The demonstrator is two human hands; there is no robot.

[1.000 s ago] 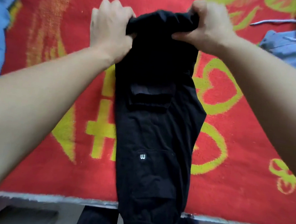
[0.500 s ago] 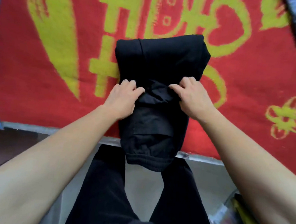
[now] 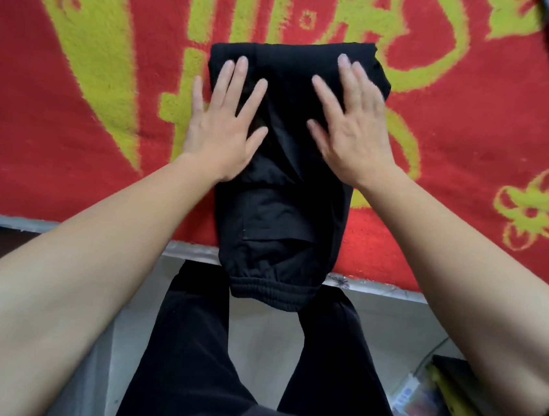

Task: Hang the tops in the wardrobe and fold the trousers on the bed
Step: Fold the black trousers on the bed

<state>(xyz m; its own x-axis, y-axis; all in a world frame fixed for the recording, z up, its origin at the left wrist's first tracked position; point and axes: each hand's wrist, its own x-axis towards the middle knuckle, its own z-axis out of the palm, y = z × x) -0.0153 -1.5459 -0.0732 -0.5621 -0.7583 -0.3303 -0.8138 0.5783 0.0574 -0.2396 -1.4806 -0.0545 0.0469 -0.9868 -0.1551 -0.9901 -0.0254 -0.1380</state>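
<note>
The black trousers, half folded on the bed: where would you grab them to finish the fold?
Probably the elastic cuff end of the trousers. It hangs free past the bed edge, so fingers can come from below at the near side and lift it toward the folded end, where the left hand and right hand press flat.

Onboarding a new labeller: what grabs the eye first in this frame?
The red blanket with yellow-green patterns fills the upper frame. At its centre lie the folded black trousers, their elastic cuff hanging over the bed's near edge. The left hand and right hand lie flat and open on the fold's far half.
</note>
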